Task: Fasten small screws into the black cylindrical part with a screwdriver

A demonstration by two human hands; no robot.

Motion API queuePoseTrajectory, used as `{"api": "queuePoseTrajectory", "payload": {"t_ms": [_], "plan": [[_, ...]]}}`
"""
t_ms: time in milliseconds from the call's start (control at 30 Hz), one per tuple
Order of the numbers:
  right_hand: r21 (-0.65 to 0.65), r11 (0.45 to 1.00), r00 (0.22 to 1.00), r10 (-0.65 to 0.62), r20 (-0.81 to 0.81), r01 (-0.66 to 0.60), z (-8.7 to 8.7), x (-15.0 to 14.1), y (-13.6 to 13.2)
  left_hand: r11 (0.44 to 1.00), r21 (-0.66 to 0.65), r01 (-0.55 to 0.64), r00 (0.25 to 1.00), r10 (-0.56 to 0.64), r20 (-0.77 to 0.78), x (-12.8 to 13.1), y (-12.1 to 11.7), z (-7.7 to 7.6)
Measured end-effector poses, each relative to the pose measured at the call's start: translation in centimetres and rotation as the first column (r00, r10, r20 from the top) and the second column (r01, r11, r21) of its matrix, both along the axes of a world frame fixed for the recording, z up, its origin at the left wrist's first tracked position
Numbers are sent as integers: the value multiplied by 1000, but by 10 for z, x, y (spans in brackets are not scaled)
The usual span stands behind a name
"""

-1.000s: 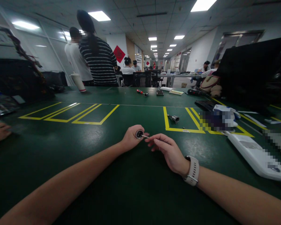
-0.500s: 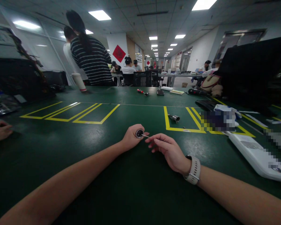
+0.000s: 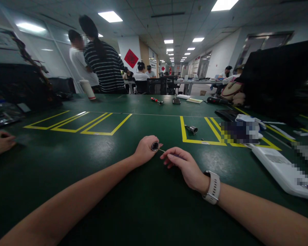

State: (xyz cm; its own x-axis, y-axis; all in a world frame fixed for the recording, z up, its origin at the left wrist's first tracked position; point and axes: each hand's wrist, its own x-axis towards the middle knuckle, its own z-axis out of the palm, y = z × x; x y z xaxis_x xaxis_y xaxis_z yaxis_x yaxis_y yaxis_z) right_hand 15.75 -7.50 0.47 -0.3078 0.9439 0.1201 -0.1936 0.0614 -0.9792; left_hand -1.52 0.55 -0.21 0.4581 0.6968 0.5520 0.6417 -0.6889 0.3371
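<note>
My left hand [image 3: 145, 150] is closed around a round metal cup-shaped part [image 3: 154, 146], whose ringed open end faces me and to the right. My right hand [image 3: 183, 164], wearing a pale watch strap, pinches a thin-shafted screwdriver [image 3: 162, 150]. Its shaft points left to the rim of the cup; whether the tip touches inside is too small to tell. Most of its dark handle lies hidden in my palm. Beyond my right hand, a similar metal cup-shaped part with a stem [image 3: 191, 129] lies within yellow tape, near a tiny dark piece [image 3: 202, 139].
The green table [image 3: 113, 205] carries yellow tape outlines. Farther back lie a red-handled tool [image 3: 156, 100], a dark box [image 3: 176, 100] and a white cup [image 3: 87, 89]. A white device [image 3: 279, 167] lies at right. Another person's hand [image 3: 0, 143] rests at the left edge.
The metal cup in my left hand has turned slightly, and more of the screwdriver's dark handle shows in my right hand. Both hands stay nearly in place. The people standing behind have shifted.
</note>
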Motion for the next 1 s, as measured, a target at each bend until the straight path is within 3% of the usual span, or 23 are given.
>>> {"api": "queuePoseTrajectory", "payload": {"t_ms": [267, 400, 567, 700, 1000], "plan": [[-126, 988, 974, 58, -218, -87, 2, 2, 5, 979, -136, 151, 974, -124, 189, 0, 0, 1], [-108, 993, 977, 24, -210, -47, 2, 0, 3, 982, -126, 142, 979, -120, 167, 1, 2, 0], [-32, 997, 994, -69, -87, 67, 2, -3, 1, 998, -38, 53, 998, -51, 36, -1, 4, -2], [-16, 997, 996, -81, -29, 80, 2, -3, 1, 999, 9, 44, 999, -43, -28, -1, 3, -2], [-141, 990, 981, -24, -194, -4, 0, 2, 7, 989, -33, 143, 981, -138, 136, 0, 3, -3]]}}
